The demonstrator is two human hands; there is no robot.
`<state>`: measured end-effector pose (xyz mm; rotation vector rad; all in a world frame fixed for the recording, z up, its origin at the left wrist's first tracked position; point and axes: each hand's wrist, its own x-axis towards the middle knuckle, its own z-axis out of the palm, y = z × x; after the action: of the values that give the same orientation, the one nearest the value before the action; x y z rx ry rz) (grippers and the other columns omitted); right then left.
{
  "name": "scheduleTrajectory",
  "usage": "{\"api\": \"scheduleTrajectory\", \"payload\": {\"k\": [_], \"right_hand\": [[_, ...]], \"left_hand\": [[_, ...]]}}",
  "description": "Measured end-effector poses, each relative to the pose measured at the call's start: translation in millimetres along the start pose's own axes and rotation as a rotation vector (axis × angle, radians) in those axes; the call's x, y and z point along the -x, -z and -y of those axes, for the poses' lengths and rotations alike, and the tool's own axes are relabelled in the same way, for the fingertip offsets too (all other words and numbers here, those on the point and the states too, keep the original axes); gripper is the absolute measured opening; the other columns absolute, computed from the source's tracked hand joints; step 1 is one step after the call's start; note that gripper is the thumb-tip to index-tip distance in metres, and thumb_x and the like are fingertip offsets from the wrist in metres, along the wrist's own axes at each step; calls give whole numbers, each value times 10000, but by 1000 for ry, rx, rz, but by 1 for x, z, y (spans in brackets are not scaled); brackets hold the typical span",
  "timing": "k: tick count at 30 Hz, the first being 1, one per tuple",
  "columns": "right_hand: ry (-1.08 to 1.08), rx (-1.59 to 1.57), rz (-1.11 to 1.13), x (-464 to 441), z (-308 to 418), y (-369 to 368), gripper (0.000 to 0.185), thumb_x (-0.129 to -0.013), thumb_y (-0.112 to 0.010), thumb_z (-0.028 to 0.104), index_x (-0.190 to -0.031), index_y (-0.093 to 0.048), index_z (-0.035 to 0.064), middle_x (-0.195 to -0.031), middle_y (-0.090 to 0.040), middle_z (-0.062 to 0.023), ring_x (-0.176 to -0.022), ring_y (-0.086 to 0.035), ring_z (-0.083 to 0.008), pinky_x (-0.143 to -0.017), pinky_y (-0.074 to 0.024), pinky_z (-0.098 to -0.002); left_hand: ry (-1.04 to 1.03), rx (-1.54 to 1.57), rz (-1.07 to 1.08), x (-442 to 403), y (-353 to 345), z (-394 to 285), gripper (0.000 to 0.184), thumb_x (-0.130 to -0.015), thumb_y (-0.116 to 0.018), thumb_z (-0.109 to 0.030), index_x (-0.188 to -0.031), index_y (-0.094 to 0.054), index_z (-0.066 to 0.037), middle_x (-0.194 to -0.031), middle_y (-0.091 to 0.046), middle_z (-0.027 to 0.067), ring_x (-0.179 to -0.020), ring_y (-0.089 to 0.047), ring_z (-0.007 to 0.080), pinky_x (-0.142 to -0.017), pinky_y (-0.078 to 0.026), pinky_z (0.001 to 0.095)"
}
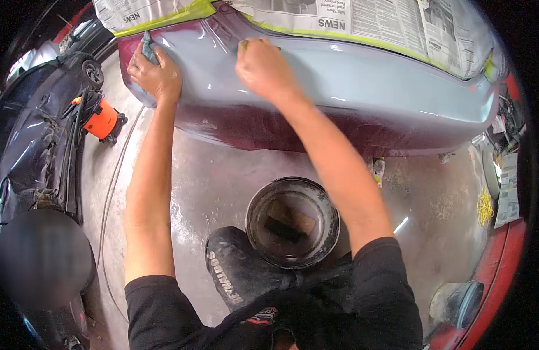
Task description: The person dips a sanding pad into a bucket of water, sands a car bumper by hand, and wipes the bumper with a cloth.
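Note:
A car bumper (339, 73), grey-white in the middle and dark red along its edges, spans the top of the view. Its upper edge is bordered by yellow-green tape (164, 22) and newspaper (374, 20). At the bumper's left end, my left hand (157, 74) holds a wet blue-grey cloth (147, 48) between bent fingers. My right hand (263, 67) is closed against the upper middle of the bumper. A small dark edge shows beside its fingers, but the held thing is mostly hidden.
A round bucket (255, 219) with water and dark pieces inside stands on the floor below the bumper. An orange vacuum (100, 119) and a dark damaged car (33, 146) are at left. Another bucket (456, 303) stands lower right, beside a red panel (499, 262). Yellow cord (485, 207) lies at right.

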<state>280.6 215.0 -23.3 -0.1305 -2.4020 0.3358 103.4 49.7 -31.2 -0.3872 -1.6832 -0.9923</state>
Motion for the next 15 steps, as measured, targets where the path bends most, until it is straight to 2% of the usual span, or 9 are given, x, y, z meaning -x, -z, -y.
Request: {"api": "scheduleTrajectory", "payload": {"k": [2, 5, 6, 8, 10, 12, 15], "right_hand": [[-167, 20, -195, -3, 35, -9, 255, -924, -554, 227, -892, -662, -1, -966, -685, -183, -1012, -611, -373, -903, -478, -518], [-273, -83, -443, -30, 53, -43, 261, -908, -564, 227, -922, -674, -10, -965, -680, -171, -982, -604, -356, -874, -485, -503], [-69, 25, -334, -43, 44, -45, 295, -887, -589, 238, -971, -667, -34, -1005, -662, -165, -982, -600, -346, -859, -487, -503], [-13, -203, -480, -36, 32, -49, 296, -885, -595, 232, -995, -663, -34, -1027, -652, -174, -986, -602, -350, -862, -492, -506], [-33, -281, -471, -19, 26, -46, 289, -885, -595, 219, -1012, -661, -32, -1037, -645, -181, -991, -603, -354, -871, -497, -501], [-99, -215, -346, -13, 36, -27, 273, -888, -588, 200, -1020, -662, -27, -1034, -641, -186, -995, -606, -360, -886, -502, -488], [-26, -274, -477, -53, 48, -36, 273, -912, -567, 211, -1033, -659, -16, -1042, -632, -194, -1037, -606, -366, -905, -501, -509]], "left_hand": [[5, 7, -12, 0, -2, -1, 450, -925, -629, -292, -1314, -593, -69, -1263, -564, 245, -1233, -464, 396, -1060, -365, 498], [24, 7, -6, 0, -3, 1, 447, -924, -628, -286, -1310, -597, -64, -1272, -564, 241, -1242, -457, 394, -1061, -363, 498], [32, 8, 0, -1, -3, 1, 445, -923, -627, -283, -1308, -598, -62, -1276, -563, 240, -1246, -455, 392, -1062, -362, 497], [32, -6, 6, -3, -3, -2, 436, -920, -627, -270, -1303, -604, -63, -1279, -565, 234, -1246, -456, 389, -1064, -361, 494], [31, -5, 20, 4, 1, -4, 429, -918, -629, -260, -1300, -609, -66, -1281, -565, 229, -1247, -457, 386, -1066, -360, 492], [5, 21, 2, -1, 0, -3, 424, -916, -633, -253, -1299, -612, -71, -1282, -565, 225, -1247, -458, 383, -1069, -360, 491], [77, -2, 1, -1, -1, -5, 425, -917, -634, -250, -1303, -610, -75, -1274, -560, 227, -1246, -457, 389, -1072, -359, 494]]}}
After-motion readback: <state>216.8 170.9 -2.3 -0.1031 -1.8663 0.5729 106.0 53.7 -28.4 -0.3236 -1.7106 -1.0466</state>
